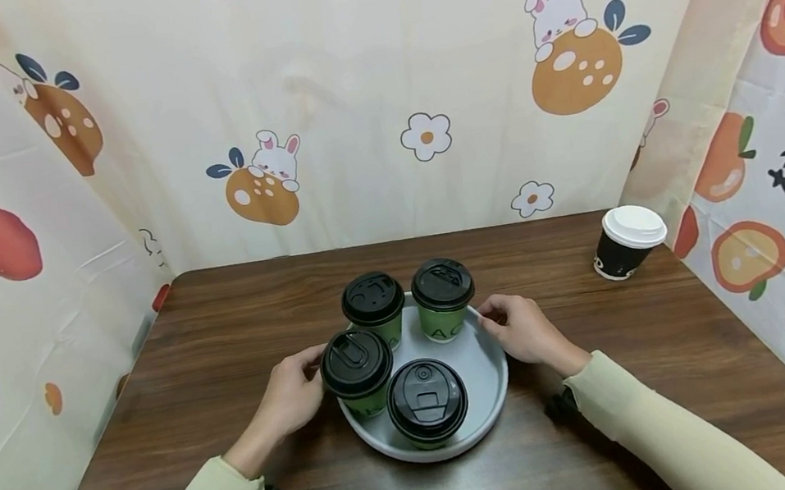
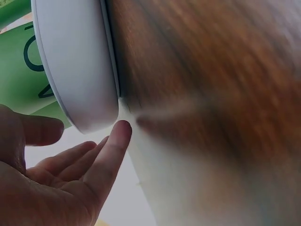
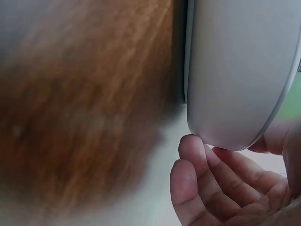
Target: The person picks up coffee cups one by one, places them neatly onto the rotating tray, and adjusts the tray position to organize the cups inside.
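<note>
A round white tray (image 1: 478, 399) sits on the table and carries several green paper cups with black lids: a front cup (image 1: 428, 402), a left cup (image 1: 357, 363), a back left cup (image 1: 373, 298) and a back right cup (image 1: 442, 284). At the tray's left side is my left hand (image 1: 296, 390); the left wrist view shows its fingers loosely extended near the lower edge, thumb by the rim. My right hand (image 1: 523, 330) holds the right rim, fingertips against the tray's outer wall (image 3: 235, 70) and thumb on the rim's other side.
A black paper cup (image 1: 629, 242) with a white lid stands at the table's back right corner. The brown wooden table (image 1: 238, 315) is bounded by printed fabric (image 1: 352, 51) at the back and both sides.
</note>
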Demonstrator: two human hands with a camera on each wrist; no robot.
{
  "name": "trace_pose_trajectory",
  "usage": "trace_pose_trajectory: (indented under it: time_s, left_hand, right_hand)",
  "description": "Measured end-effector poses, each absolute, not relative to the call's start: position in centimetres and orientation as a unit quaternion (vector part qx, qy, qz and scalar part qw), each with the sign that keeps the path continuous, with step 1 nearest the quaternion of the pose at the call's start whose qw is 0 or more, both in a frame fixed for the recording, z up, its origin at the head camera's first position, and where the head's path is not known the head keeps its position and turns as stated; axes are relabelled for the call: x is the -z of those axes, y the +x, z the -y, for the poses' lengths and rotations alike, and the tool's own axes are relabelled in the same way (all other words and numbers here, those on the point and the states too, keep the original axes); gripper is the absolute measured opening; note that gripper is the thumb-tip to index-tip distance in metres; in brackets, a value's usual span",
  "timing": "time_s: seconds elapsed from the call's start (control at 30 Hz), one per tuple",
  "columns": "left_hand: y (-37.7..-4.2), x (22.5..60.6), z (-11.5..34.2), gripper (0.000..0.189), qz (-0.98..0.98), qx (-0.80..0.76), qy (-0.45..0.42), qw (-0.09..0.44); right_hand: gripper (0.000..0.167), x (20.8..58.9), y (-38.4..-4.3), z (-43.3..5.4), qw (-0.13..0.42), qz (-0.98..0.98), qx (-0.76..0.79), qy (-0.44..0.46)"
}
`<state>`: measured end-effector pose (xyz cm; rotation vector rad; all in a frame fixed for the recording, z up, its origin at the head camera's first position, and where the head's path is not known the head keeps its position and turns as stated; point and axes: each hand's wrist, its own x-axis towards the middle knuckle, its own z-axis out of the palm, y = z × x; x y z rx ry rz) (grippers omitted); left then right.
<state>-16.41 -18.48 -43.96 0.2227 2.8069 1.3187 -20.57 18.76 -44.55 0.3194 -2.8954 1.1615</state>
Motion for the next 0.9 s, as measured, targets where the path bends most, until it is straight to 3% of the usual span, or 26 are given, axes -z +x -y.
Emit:
trace_pose_trajectory:
  time_s: [0.9]
  left_hand:
    - [-15.1,43.5,20.0,0.043,-0.931,-0.352,0.097,-0.012]
  right_hand:
    - [0.008,44.4,-19.3,-19.4,-0.002,0.922,-0.374,0.102]
